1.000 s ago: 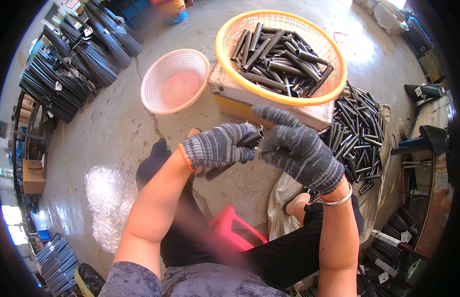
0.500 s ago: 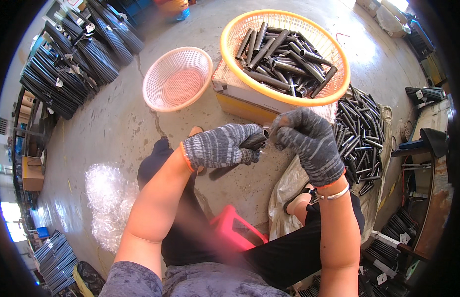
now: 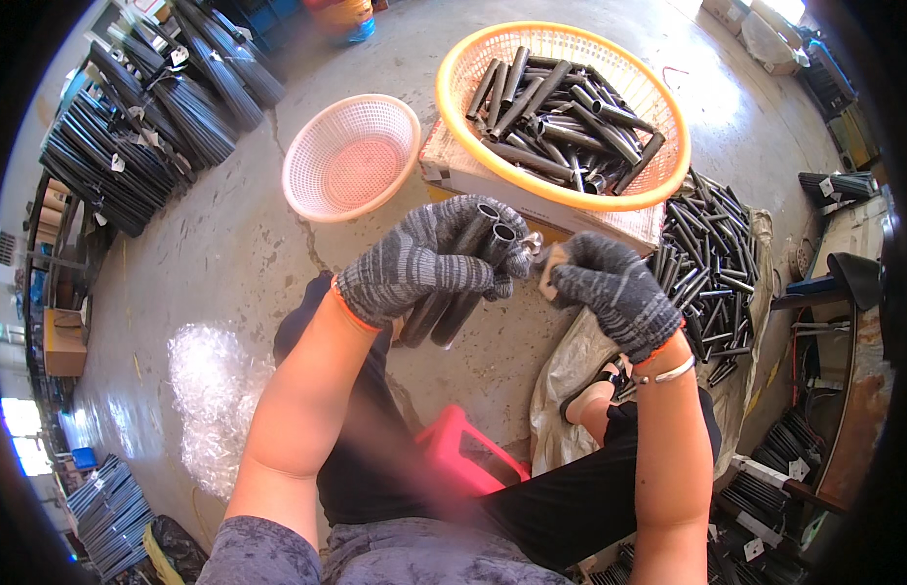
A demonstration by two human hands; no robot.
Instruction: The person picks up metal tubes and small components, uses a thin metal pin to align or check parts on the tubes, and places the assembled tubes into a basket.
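Note:
My left hand [image 3: 414,258], in a grey striped knit glove, is closed around two short black tubes [image 3: 453,292]. Their open ends tilt up toward the far side. My right hand [image 3: 614,292], gloved alike, pinches a small tan piece [image 3: 550,273] beside the tube ends. A shiny silvery bit [image 3: 533,244] shows between the two hands; whether it joins the tan piece I cannot tell. Beyond my hands, an orange-rimmed basket [image 3: 673,185] full of similar black tubes [image 3: 561,117] rests on a cardboard box [image 3: 463,180].
A pale pink basket [image 3: 351,161] sits on the floor ahead left. More black tubes [image 3: 712,263] are heaped on a woven sack [image 3: 561,380] at right. A red plastic stool [image 3: 453,453] is between my legs. Clear plastic wrap [image 3: 215,409] lies left; bundled rods [image 3: 141,127] stand far left.
My left hand has turned, tipping the tube ends upward so that two tubes show. My right hand has moved slightly down, and the tan piece in its fingers has come into sight.

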